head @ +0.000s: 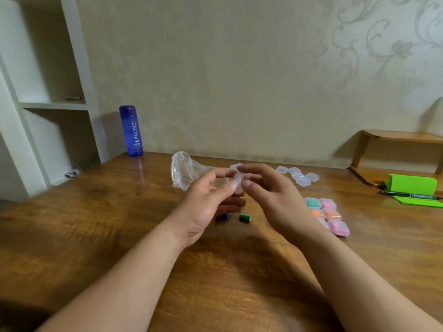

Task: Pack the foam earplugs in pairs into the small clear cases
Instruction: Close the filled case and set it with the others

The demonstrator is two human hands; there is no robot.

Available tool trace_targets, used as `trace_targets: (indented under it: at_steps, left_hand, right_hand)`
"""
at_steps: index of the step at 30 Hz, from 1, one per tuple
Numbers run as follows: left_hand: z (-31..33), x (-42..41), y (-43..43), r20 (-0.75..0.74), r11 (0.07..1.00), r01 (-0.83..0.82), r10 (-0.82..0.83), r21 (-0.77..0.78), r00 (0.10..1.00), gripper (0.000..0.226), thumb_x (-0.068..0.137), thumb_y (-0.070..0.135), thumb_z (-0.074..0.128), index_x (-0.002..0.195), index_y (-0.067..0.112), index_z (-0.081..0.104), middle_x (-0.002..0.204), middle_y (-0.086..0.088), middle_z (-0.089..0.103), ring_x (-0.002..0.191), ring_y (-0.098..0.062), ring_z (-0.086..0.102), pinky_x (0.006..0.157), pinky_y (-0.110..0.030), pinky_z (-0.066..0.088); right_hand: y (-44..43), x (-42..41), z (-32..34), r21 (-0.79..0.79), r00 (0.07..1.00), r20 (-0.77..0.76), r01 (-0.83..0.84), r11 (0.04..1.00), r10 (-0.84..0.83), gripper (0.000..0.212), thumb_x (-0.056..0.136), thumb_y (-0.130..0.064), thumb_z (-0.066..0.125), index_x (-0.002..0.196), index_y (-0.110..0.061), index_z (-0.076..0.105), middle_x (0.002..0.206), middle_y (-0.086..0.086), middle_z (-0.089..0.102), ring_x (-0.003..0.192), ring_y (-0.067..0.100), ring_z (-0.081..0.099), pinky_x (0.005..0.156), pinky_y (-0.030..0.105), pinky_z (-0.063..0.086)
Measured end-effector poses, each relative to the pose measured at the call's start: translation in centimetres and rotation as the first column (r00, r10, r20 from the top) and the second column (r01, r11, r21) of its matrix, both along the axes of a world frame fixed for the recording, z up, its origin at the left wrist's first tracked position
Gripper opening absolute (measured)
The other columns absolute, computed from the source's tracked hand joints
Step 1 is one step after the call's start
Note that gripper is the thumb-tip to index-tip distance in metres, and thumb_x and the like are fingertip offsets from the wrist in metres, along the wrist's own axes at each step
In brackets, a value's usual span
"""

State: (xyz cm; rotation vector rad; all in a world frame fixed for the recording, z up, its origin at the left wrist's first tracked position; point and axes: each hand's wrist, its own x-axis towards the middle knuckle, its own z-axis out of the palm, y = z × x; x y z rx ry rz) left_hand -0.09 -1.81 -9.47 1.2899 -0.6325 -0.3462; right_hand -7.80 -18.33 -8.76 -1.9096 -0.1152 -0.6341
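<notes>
Blue bottle (131, 130), green earplug (245, 217), teal/pink/orange filled cases (326, 215), lime-green notepad (416, 190) right edge, brown wood-grain table (96, 224).

Light: soft, moderate indoor, warm yellow-green cast.
Source: from the right and front; blue bottle (131, 130) and small wooden shelf (402, 136) throw diffuse shadows leftward on the wall.
Worktop (96, 224): dull sheen, faint reflection below the bottle; broad soft shadow under the forearms.
Blur: fingertips of left hand (208, 207) and right hand (271, 195), and the clear case (238, 182) between them, smeared.
Distortion: white shelving unit (55, 105) leans at the left edge.
Detail: soft overall.
</notes>
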Motion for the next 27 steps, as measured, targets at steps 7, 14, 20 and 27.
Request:
trace_targets:
  at_steps: [7,14,20,27]
  left_hand:
    - [-0.57,-0.03,-0.05,0.114,0.997,0.033,-0.041,0.069,0.993,0.030,0.103,0.018,0.066,0.132,0.024,0.071,0.107,-0.009,0.079,0.104,-0.030,0.078,0.089,-0.037,0.062]
    - [-0.36,0.29,0.12,0.125,0.996,0.047,-0.056,0.075,0.991,0.032,0.103,0.014,0.067,0.135,0.020,0.068,0.109,-0.015,0.080,0.099,-0.030,0.078,0.088,-0.037,0.064]
    - [-0.23,0.11,0.28,0.128,0.994,0.053,-0.065,0.091,0.990,0.031,0.102,0.009,0.067,0.133,0.017,0.069,0.110,-0.023,0.078,0.095,-0.030,0.076,0.085,-0.034,0.065]
    - [-0.28,0.29,0.22,0.135,0.994,0.022,-0.035,0.103,0.990,0.021,0.099,0.015,0.072,0.119,0.020,0.074,0.102,-0.021,0.078,0.087,-0.028,0.077,0.075,-0.032,0.064]
  right_hand:
    - [-0.40,-0.32,0.35,0.105,0.992,-0.099,0.090,0.990,-0.080,0.019,0.099,-0.035,0.073,0.104,-0.017,0.073,0.094,0.001,0.080,0.095,0.018,0.076,0.092,0.045,0.061]
    - [-0.47,-0.31,0.54,0.124,0.988,-0.154,0.042,0.991,-0.023,0.028,0.098,-0.038,0.074,0.103,-0.010,0.072,0.096,0.006,0.080,0.100,0.026,0.076,0.096,0.052,0.060]
    - [-0.49,-0.16,0.44,0.091,0.988,-0.152,0.054,0.994,-0.040,0.020,0.097,-0.034,0.077,0.095,-0.014,0.072,0.093,0.005,0.080,0.097,0.024,0.076,0.091,0.045,0.060]
    - [0.29,-0.59,0.65,0.022,0.992,-0.103,0.080,0.997,-0.077,0.015,0.095,-0.028,0.077,0.096,-0.014,0.072,0.088,0.002,0.077,0.085,0.015,0.073,0.081,0.034,0.059]
